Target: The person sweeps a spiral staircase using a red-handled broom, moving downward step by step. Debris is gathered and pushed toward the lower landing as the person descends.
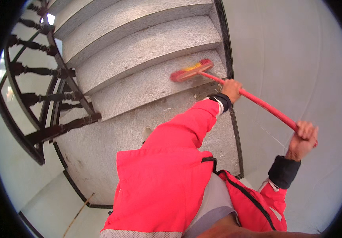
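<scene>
A push broom [266,105] with a long red handle slants across the view in front of me. Its broom head [191,72], slightly blurred, has red and yellow bristles and rests on the lowest speckled stone step [147,90], near the wall side. Partway down the handle, my left hand [232,90] is wrapped around it. My right hand [303,139] grips the handle close to its upper end, out by the wall. Both arms wear red sleeves with dark cuffs.
More stone steps [141,50] rise ahead. A dark turned-baluster railing [60,129] borders them on the left, and a pale wall [281,53] with dark skirting [228,50] runs along the right. A thin stick [78,214] leans at lower left. One shoe tip [147,133] shows on the landing [99,166].
</scene>
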Demonstrator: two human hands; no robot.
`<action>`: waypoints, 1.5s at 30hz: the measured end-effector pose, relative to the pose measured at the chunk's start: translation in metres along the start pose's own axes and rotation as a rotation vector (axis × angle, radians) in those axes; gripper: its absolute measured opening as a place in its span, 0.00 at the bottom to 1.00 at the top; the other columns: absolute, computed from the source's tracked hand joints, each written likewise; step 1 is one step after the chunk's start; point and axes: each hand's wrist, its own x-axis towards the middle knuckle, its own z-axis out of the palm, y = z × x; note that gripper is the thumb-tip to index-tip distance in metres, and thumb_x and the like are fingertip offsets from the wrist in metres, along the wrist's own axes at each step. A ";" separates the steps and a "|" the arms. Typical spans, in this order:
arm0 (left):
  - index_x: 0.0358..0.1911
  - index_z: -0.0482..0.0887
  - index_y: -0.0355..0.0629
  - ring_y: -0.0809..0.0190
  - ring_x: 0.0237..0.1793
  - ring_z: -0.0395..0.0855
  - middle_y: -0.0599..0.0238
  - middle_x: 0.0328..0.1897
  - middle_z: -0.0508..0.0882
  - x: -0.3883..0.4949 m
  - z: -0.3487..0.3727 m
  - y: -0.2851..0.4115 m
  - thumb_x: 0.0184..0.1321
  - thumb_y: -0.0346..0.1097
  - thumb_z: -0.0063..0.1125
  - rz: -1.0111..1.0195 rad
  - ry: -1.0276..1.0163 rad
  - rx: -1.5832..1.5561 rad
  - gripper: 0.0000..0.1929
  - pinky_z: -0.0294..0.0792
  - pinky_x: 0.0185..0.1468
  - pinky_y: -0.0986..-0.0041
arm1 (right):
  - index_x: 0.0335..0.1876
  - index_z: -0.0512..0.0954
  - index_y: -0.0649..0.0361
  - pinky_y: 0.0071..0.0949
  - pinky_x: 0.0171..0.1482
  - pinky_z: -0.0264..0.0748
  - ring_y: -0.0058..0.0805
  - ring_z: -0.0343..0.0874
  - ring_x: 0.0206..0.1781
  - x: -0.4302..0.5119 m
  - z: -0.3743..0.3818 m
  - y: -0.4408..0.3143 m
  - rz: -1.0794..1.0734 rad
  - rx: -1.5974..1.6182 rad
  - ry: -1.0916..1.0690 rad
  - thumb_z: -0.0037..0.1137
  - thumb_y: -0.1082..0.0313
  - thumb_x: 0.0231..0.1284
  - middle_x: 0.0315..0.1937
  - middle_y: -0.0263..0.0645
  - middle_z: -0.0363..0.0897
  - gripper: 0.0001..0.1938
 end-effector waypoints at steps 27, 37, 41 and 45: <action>0.17 0.74 0.46 0.53 0.29 0.74 0.61 0.20 0.76 0.019 -0.188 -0.001 0.46 0.37 0.55 0.059 0.179 -0.311 0.07 0.62 0.35 0.61 | 0.14 0.51 0.51 0.25 0.34 0.56 0.19 0.47 0.18 -0.009 0.136 -0.090 -0.202 -0.013 -0.141 0.32 0.64 0.65 0.12 0.26 0.49 0.20; 0.13 0.70 0.41 0.50 0.20 0.73 0.57 0.15 0.74 0.023 -0.263 -0.219 0.46 0.32 0.51 0.001 0.388 0.083 0.09 0.64 0.28 0.60 | 0.14 0.49 0.52 0.30 0.38 0.61 0.23 0.51 0.20 0.012 0.260 0.081 0.047 0.151 -0.077 0.33 0.65 0.63 0.13 0.29 0.48 0.20; 0.14 0.70 0.42 0.49 0.24 0.74 0.57 0.16 0.74 0.041 -0.220 -0.195 0.46 0.32 0.52 0.031 0.314 -0.057 0.08 0.64 0.30 0.59 | 0.13 0.48 0.51 0.29 0.38 0.60 0.22 0.51 0.20 0.015 0.238 0.067 0.015 0.208 0.020 0.35 0.65 0.63 0.13 0.29 0.46 0.20; 0.14 0.71 0.42 0.49 0.25 0.75 0.57 0.16 0.75 0.080 -0.223 -0.154 0.46 0.33 0.53 0.114 0.309 -0.076 0.08 0.64 0.30 0.59 | 0.14 0.48 0.52 0.29 0.38 0.60 0.22 0.49 0.20 0.016 0.214 0.034 -0.118 0.147 0.019 0.36 0.66 0.63 0.13 0.29 0.46 0.20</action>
